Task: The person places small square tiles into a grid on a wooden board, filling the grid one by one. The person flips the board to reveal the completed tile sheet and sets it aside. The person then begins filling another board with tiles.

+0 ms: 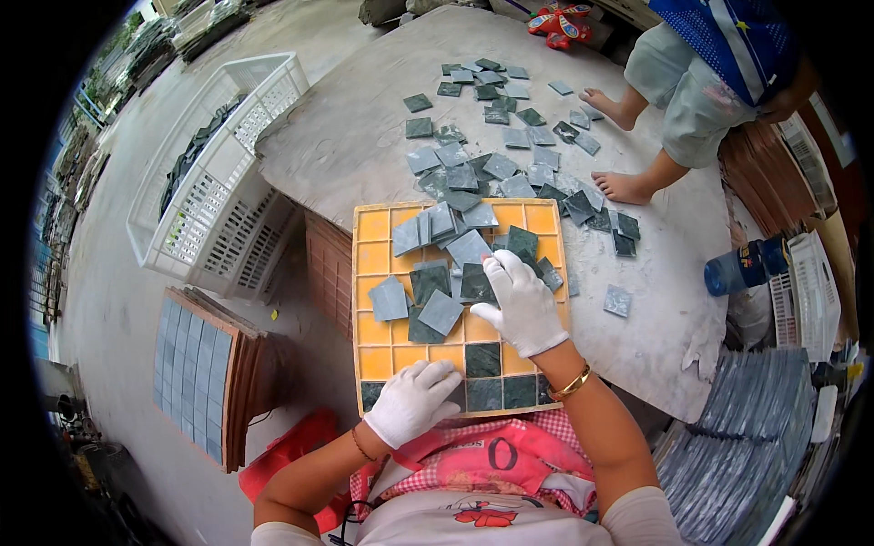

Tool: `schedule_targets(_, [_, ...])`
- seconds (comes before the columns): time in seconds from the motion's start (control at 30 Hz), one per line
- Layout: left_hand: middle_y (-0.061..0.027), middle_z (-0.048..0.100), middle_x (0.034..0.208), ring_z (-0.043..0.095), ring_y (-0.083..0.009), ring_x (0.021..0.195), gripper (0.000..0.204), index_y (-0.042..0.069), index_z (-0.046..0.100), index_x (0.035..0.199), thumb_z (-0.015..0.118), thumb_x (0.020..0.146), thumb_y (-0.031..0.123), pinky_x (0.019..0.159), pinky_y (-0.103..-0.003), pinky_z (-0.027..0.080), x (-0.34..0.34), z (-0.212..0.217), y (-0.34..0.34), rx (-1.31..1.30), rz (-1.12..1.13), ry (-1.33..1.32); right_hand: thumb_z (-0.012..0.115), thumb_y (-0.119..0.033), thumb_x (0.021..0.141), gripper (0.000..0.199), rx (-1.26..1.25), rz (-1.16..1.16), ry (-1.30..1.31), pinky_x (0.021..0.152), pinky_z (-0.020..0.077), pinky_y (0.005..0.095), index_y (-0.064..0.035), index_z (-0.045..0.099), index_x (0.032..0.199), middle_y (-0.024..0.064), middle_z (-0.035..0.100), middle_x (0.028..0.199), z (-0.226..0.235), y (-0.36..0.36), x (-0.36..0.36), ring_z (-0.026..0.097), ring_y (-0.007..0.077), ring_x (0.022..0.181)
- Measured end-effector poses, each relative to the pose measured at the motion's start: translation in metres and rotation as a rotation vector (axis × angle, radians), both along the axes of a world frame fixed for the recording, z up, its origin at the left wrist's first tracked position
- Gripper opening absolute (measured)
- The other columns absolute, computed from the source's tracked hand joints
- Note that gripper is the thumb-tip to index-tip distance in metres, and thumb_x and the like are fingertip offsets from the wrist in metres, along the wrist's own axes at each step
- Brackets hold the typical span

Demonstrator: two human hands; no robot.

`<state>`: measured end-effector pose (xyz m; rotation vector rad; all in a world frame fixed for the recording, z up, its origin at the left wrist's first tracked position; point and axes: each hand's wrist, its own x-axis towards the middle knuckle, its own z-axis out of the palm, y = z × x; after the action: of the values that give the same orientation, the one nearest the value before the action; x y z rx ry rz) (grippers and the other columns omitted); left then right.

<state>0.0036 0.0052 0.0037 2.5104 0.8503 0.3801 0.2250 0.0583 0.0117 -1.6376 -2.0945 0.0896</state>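
Note:
A yellow gridded tray [371,257] lies in front of me at the table's near edge. Loose square stone tiles, grey and dark green, are heaped over its upper and middle cells. My right hand [525,308], in a white glove, has thumb and forefinger around the edge of a dark green stone tile [477,284] at the heap. My left hand [414,403], also gloved in white, rests over the tray's nearest row with its fingers curled together; what lies under them is hidden. Several dark tiles sit flat in cells of that row, and one dark tile [482,360] sits just above it.
More loose tiles [517,187] are scattered across the grey table [628,328]. A person's bare feet [625,187] stand on it at the right, near a blue bottle [731,270] and a red toy [559,27]. White crates [196,241] and stacked tiled trays [194,367] stand left.

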Motion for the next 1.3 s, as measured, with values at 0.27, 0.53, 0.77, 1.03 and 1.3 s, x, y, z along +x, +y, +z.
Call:
schedule_targets(0.27, [-0.0091, 0.049, 0.122, 0.053, -0.0302, 0.099, 0.065, 0.009, 0.05, 0.123, 0.076, 0.064, 0.017, 0.086, -0.04, 0.046, 0.013, 0.003, 0.065, 0.156, 0.2, 0.071, 0.076, -0.023, 0.067, 0.052, -0.017, 0.049, 0.013, 0.078, 0.051, 0.0364, -0.0035, 0.052, 0.109, 0.0114, 0.053, 0.107, 0.005, 0.002, 0.003, 0.058, 0.0285, 0.096])
schedule_targets(0.53, [-0.0083, 0.051, 0.114, 0.054, -0.0306, 0.099, 0.054, 0.007, 0.052, 0.112, 0.076, 0.064, 0.017, 0.082, -0.041, 0.048, 0.009, 0.008, 0.089, 0.113, 0.02, 0.076, 0.074, -0.022, 0.072, 0.049, -0.255, 0.132, -0.022, 0.084, 0.0498, 0.0377, -0.0023, 0.053, 0.111, 0.0127, 0.052, 0.115, 0.002, -0.077, 0.054, 0.057, 0.0298, 0.1])
schedule_targets(0.77, [-0.011, 0.053, 0.113, 0.055, -0.0322, 0.1, 0.055, 0.006, 0.053, 0.112, 0.078, 0.064, 0.02, 0.083, -0.041, 0.048, 0.005, 0.01, 0.053, 0.123, 0.201, -0.022, 0.07, -0.017, 0.075, 0.039, -0.276, 0.11, 0.013, 0.082, 0.0501, 0.0367, -0.0031, 0.055, 0.108, 0.0112, 0.05, 0.113, -0.004, -0.088, 0.046, 0.058, 0.0285, 0.098])
schedule_targets(1.03, [-0.0144, 0.055, 0.111, 0.057, -0.0342, 0.098, 0.057, 0.004, 0.052, 0.115, 0.078, 0.066, 0.017, 0.082, -0.04, 0.049, -0.01, -0.005, 0.001, -0.07, 0.322, -0.081, 0.071, -0.015, 0.074, 0.043, -0.239, 0.279, -0.011, 0.081, 0.0506, 0.0356, -0.0048, 0.055, 0.113, 0.0105, 0.051, 0.116, 0.004, -0.07, 0.058, 0.057, 0.0274, 0.098])
schedule_targets(1.3, [-0.0161, 0.055, 0.112, 0.059, -0.0328, 0.091, 0.045, 0.002, 0.055, 0.114, 0.073, 0.075, 0.015, 0.076, -0.037, 0.051, -0.011, -0.001, 0.005, -0.171, 0.297, -0.156, 0.074, -0.02, 0.072, 0.06, -0.235, 0.019, 0.003, 0.087, 0.0484, 0.0384, -0.0045, 0.048, 0.124, 0.0126, 0.049, 0.122, 0.0, -0.042, 0.074, 0.054, 0.031, 0.107])
